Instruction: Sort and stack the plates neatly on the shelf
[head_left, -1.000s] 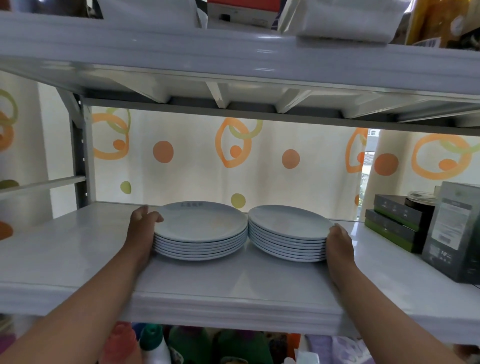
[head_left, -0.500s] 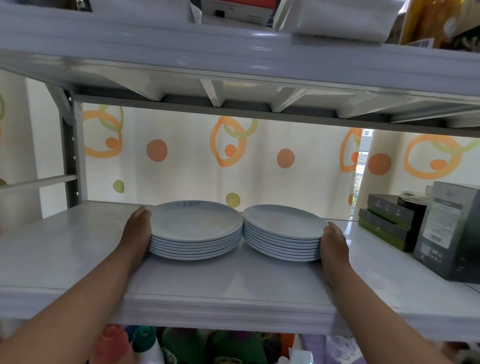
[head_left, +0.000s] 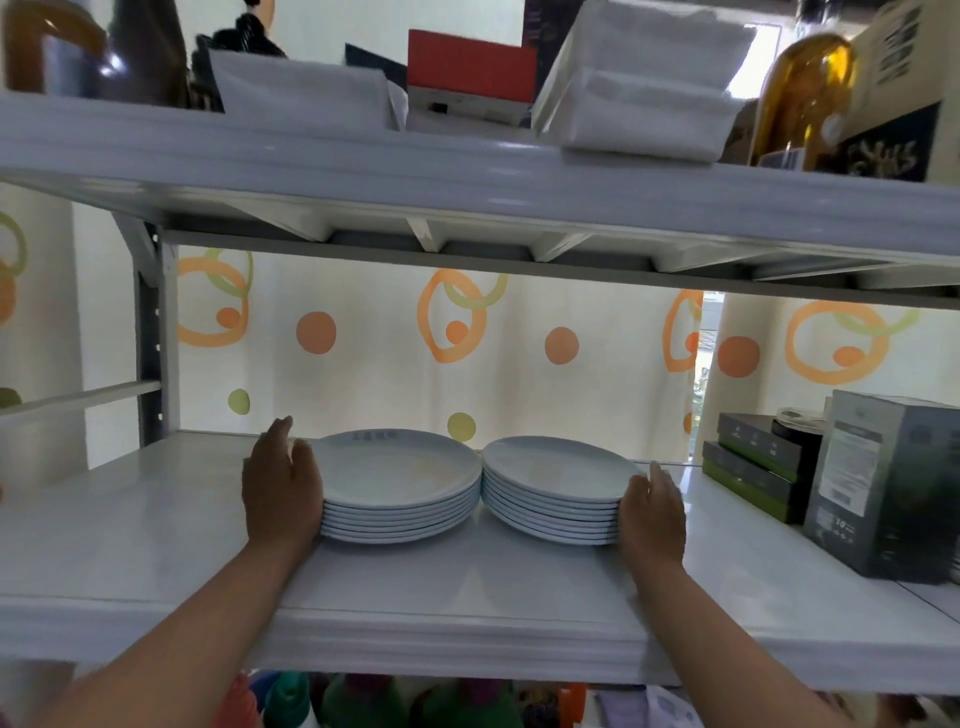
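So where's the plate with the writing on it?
In the head view, the written-on plate tops the left stack on the white shelf, beside the left hand.

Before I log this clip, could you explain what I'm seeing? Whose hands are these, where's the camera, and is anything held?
No machine here: a person works with bare hands, and the picture comes from a camera worn on their head, looking forward and down. On the white shelf stand two piles of white plates side by side: a left stack and a right stack. The left hand lies flat against the left stack's outer side; the right hand does the same on the right stack. The fingers look straight, so nothing is gripped or lifted. Dark boxes sit further right.
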